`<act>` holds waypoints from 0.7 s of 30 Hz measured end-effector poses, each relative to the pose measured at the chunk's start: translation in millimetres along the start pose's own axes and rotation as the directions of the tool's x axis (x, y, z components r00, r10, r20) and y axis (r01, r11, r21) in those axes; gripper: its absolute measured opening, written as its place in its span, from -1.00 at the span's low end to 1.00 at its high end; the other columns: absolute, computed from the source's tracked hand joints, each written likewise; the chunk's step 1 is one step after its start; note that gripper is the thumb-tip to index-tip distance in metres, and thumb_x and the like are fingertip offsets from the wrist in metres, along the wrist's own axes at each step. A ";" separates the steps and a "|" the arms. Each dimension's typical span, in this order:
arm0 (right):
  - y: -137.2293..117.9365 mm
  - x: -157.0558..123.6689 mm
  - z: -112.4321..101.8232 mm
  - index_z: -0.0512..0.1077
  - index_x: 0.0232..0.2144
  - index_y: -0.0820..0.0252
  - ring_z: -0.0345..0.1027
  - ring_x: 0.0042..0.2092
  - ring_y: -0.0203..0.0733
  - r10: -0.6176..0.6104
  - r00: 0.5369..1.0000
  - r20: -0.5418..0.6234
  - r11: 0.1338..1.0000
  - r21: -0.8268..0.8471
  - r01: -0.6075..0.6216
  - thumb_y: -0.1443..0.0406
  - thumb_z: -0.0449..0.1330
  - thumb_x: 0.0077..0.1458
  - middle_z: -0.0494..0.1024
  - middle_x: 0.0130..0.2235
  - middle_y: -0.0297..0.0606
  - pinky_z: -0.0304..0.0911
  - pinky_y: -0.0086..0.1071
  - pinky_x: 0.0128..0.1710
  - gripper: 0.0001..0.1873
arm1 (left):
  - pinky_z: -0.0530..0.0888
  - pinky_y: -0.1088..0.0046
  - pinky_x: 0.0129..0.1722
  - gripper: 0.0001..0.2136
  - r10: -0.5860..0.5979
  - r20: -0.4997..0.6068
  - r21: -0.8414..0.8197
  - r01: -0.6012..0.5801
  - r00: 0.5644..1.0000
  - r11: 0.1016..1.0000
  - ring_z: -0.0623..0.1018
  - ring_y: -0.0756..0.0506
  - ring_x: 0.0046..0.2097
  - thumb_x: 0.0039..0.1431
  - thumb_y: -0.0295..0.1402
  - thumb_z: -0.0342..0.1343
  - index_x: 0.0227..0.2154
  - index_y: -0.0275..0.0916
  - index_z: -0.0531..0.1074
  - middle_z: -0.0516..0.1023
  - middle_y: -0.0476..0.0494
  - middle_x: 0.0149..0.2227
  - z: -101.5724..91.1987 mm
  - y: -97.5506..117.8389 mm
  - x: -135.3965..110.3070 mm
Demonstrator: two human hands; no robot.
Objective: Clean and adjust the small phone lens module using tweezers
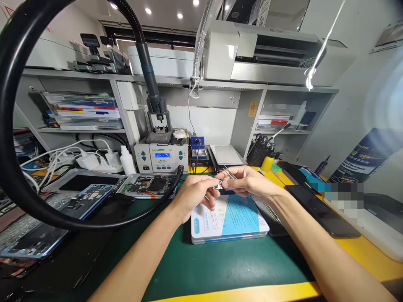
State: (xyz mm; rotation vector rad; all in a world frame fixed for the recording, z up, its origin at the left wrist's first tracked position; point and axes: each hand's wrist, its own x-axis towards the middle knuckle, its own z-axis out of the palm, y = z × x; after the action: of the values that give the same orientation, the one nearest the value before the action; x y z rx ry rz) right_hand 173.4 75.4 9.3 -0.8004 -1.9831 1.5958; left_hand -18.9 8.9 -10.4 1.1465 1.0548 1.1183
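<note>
Above a white and blue flat box (229,222), both hands meet around a small silver and black electronic part (217,184). My left hand (200,191) pinches this part between thumb and fingers, its other fingers curled below. My right hand (250,182) is closed on thin metal tweezers (229,172), whose tips point up and to the left. Its thumb and fingertips come right up to the part; whether they also grip it I cannot tell. The part's exact kind is too small to make out.
A black hose (103,225) loops across the left from a hot air station (162,157). Opened phones (85,205) and a tray with a circuit board (151,184) lie left. On the right are a dark phone (321,209) and a large can (362,157). A green mat (195,268) covers the bench.
</note>
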 end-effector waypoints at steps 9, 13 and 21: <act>1.3 1.2 0.9 0.57 -0.17 0.21 -0.13 -0.55 -0.41 0.023 0.999 -0.032 1.000 0.015 -0.023 0.17 0.39 0.01 0.32 -0.52 -0.44 -0.26 -0.41 -0.62 -0.66 | 0.48 0.44 -0.58 -0.85 0.023 -0.023 0.024 -0.023 0.999 0.999 0.47 -0.01 -0.58 0.12 -0.37 0.08 -0.47 -0.31 0.48 0.51 -0.10 -0.45 1.0 0.9 -0.7; -1.0 2.0 3.5 0.58 -0.38 0.24 -0.16 -0.55 -0.40 -0.016 0.998 -0.062 0.999 -0.044 0.013 0.09 0.36 0.03 0.20 -0.59 -0.48 -0.27 -0.39 -0.61 -0.70 | 0.47 0.46 -0.59 -0.82 0.025 -0.060 0.084 -0.020 0.998 0.996 0.47 0.00 -0.58 0.13 -0.34 0.13 -0.49 -0.33 0.50 0.52 -0.12 -0.46 0.2 -2.5 1.1; -3.9 3.3 10.0 0.50 -0.56 0.23 -0.16 -0.56 -0.40 -0.023 0.985 -0.169 0.995 -0.096 0.007 0.14 0.35 -0.02 0.19 -0.63 -0.49 -0.26 -0.38 -0.59 -0.73 | 0.45 0.49 -0.65 -0.84 0.005 -0.081 0.114 0.004 0.997 0.993 0.47 0.00 -0.60 0.13 -0.35 0.15 -0.48 -0.32 0.52 0.52 -0.10 -0.54 1.3 -2.1 1.2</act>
State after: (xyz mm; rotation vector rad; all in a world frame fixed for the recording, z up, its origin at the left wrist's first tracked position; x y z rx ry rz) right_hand 163.7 70.0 11.0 -0.9234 -1.9489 1.3840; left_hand -17.2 9.8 -12.4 1.1994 1.1948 1.1249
